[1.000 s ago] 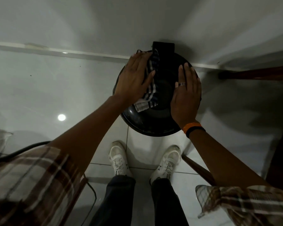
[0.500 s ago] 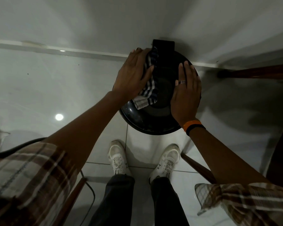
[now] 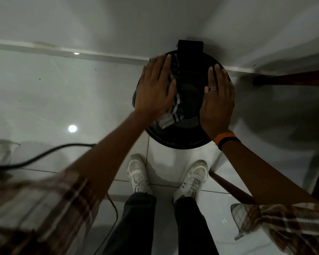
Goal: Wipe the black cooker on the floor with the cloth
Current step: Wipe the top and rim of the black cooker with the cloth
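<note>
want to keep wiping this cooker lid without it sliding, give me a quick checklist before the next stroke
1. Cloth under the wiping hand: ok. The left hand lies flat on the checked cloth on the lid's left side.
2. Cooker steadied: ok. The right hand rests flat on the right side of the black cooker.
3. Handle at the far edge clear of fingers: ok.
4. Uncovered lid left to wipe: ok, the centre and near rim show bare.
5. Black cable on the floor at left away from the feet: cannot tell where it runs.
6. Lid already clean: cannot tell, too dark and blurred.
</note>
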